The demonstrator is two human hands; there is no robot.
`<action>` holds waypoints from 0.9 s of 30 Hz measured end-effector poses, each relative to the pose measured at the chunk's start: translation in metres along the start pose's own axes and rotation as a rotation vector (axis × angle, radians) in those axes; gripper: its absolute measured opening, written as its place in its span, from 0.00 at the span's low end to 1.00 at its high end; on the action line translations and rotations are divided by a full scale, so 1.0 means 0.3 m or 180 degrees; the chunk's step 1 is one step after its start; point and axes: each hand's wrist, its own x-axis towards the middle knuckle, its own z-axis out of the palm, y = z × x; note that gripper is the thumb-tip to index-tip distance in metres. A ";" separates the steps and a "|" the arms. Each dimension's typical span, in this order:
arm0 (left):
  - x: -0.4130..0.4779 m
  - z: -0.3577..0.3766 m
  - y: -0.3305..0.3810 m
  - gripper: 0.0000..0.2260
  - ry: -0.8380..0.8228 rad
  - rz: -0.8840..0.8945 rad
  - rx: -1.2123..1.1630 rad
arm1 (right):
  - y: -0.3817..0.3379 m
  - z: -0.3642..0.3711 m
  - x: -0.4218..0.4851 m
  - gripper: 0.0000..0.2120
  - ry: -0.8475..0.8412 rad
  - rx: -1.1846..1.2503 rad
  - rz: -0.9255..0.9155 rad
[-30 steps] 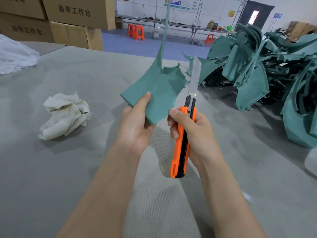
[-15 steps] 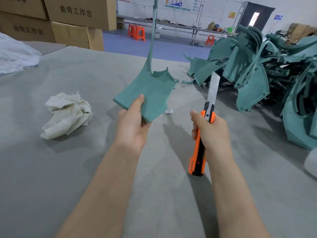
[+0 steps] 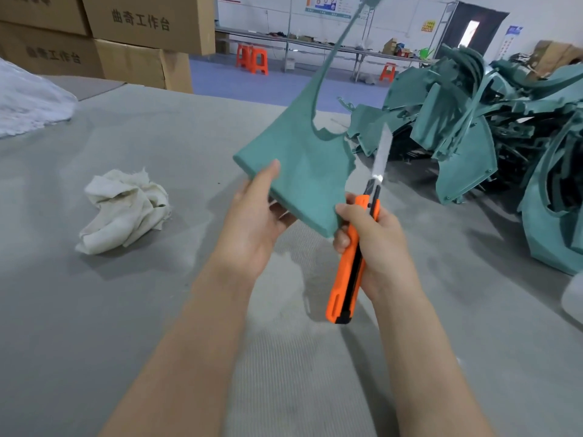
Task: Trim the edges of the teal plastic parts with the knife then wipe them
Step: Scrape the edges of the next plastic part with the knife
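Note:
My left hand holds a teal plastic part by its near left corner, thumb on top, lifted above the grey table. A long thin strip of the part rises toward the top of the view. My right hand grips an orange utility knife with its blade extended upward beside the part's ragged right edge. The right thumb sits at the part's near right corner. A crumpled white cloth lies on the table to the left.
A big heap of teal plastic parts fills the table's right side. Cardboard boxes are stacked at the back left, and a white bag lies at the far left. Orange stools and a bench stand behind.
My right hand has brought the knife back in from the right to the part's right edge. The left hand has tilted the part, and its long strip now leans right.

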 end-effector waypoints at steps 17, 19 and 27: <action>0.022 -0.059 0.031 0.05 0.0674 -0.0324 -0.0169 | -0.002 -0.058 0.039 0.23 0.0514 -0.0443 -0.0554; 0.020 -0.052 0.030 0.05 0.0714 -0.0340 -0.0559 | 0.017 -0.041 0.034 0.22 0.0401 -0.0837 -0.0768; 0.013 -0.028 0.034 0.04 0.0693 -0.0571 -0.0816 | 0.054 -0.025 0.031 0.22 0.0299 -0.1221 -0.1418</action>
